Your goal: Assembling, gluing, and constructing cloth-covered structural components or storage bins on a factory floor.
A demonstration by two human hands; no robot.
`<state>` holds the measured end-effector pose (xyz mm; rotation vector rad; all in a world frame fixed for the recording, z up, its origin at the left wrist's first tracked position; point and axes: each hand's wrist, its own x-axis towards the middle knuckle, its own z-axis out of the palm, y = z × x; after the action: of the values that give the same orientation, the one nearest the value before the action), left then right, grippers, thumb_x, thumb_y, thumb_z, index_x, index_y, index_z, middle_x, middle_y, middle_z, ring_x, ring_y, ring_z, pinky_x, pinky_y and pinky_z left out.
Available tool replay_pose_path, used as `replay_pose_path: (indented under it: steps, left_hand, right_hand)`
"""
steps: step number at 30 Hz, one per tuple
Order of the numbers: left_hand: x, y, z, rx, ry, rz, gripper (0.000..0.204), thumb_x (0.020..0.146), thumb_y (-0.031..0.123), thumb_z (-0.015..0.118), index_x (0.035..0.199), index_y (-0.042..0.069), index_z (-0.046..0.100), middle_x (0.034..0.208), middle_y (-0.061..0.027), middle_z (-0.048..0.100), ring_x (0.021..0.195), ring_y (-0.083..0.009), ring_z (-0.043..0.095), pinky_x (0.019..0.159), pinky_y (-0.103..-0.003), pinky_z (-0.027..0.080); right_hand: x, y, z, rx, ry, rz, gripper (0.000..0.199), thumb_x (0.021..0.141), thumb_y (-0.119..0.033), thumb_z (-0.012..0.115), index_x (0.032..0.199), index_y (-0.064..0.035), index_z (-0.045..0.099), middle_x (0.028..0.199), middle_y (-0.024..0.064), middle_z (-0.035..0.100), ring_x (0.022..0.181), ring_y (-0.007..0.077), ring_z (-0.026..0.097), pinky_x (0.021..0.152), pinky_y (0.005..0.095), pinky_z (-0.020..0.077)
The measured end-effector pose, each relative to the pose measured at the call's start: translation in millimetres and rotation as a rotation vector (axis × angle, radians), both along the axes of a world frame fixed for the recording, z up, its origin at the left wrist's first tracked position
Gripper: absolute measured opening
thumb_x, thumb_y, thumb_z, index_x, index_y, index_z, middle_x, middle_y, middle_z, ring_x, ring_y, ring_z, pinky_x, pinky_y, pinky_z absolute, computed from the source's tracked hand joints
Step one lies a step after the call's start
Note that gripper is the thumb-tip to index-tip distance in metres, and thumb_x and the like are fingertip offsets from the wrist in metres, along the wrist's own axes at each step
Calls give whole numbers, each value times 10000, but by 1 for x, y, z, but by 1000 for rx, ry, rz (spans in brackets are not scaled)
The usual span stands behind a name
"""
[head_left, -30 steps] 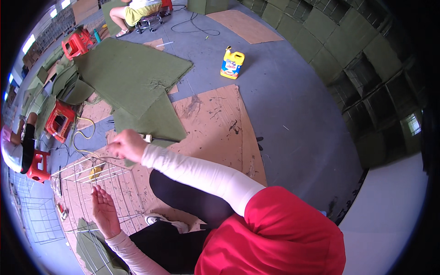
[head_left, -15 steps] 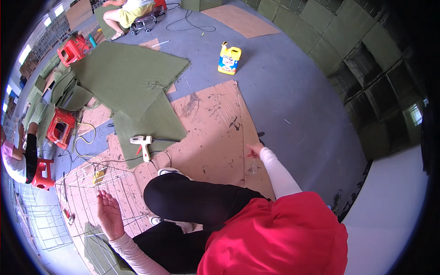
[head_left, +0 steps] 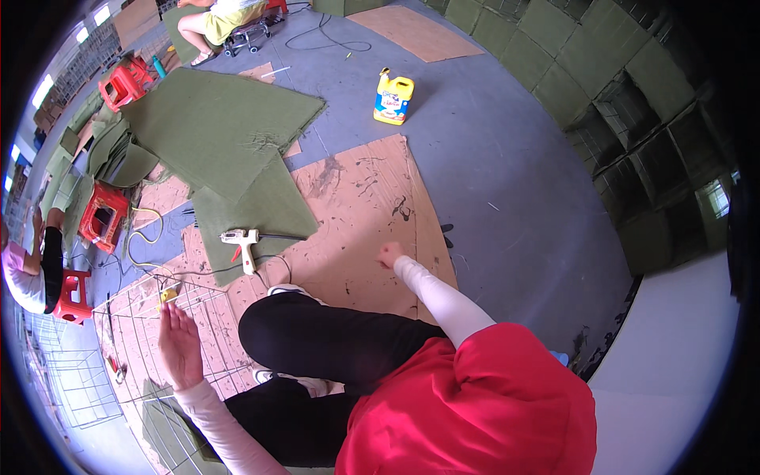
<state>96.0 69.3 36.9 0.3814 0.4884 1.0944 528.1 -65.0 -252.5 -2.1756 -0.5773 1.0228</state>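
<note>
My left hand point(head_left: 180, 347) is raised at the lower left, palm showing and fingers stretched out. It is over a wire-mesh frame point(head_left: 231, 336); whether it touches the wires I cannot tell. Above the cardboard sheet point(head_left: 356, 202) my right hand point(head_left: 389, 254) hovers with its fingers curled in and nothing visible in them. A white glue gun point(head_left: 247, 247) with a red trigger lies on green felt-like sheeting point(head_left: 229, 127), left of my right hand, its cable trailing over the cardboard.
A yellow jug point(head_left: 393, 100) stands on the grey floor ahead. Red stools point(head_left: 103, 215) are at the left, near a seated person point(head_left: 28, 273); another person point(head_left: 229, 20) sits at the far end. Green boxes point(head_left: 602, 47) are stacked at the right. Pliers point(head_left: 117, 368) lie beside the frame.
My right hand has moved left and slightly up over the cardboard, its fingers now more curled. My left hand has risen a little, still with fingers stretched.
</note>
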Motion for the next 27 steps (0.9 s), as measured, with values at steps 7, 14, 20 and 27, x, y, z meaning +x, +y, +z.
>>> replay_pose_path:
  steps: [7, 14, 20, 27]
  left_hand:
    - [194, 0, 37, 333, -105, -341, 186, 869, 175, 498, 997, 39, 503, 885, -20, 526, 814, -112, 506, 745, -250, 407]
    - [291, -52, -100, 271, 818, -352, 286, 839, 247, 541, 912, -25, 591, 806, -94, 623, 755, -169, 601, 654, -287, 487]
    - [274, -50, -163, -285, 561, -483, 191, 847, 162, 485, 957, 22, 555, 818, -61, 596, 731, -153, 582, 653, -262, 458]
    - [279, -55, -156, -226, 633, -380, 191, 841, 145, 499, 942, 8, 584, 783, -57, 595, 667, -136, 567, 588, -242, 452]
  right_hand:
    - [-33, 40, 97, 513, 298, 28, 128, 678, -59, 651, 662, -52, 524, 565, 29, 534, 483, 110, 518, 431, 240, 414]
    - [-18, 8, 149, 561, 499, -101, 128, 731, -99, 658, 801, -33, 575, 705, 20, 574, 627, 94, 551, 536, 212, 443]
    - [-27, 6, 145, 533, 569, -132, 176, 731, -151, 677, 685, -90, 519, 601, -10, 525, 515, 76, 498, 483, 207, 414]
    - [-55, 23, 127, 457, 642, -131, 209, 763, -156, 656, 685, -96, 473, 609, 2, 509, 530, 97, 485, 488, 222, 393]
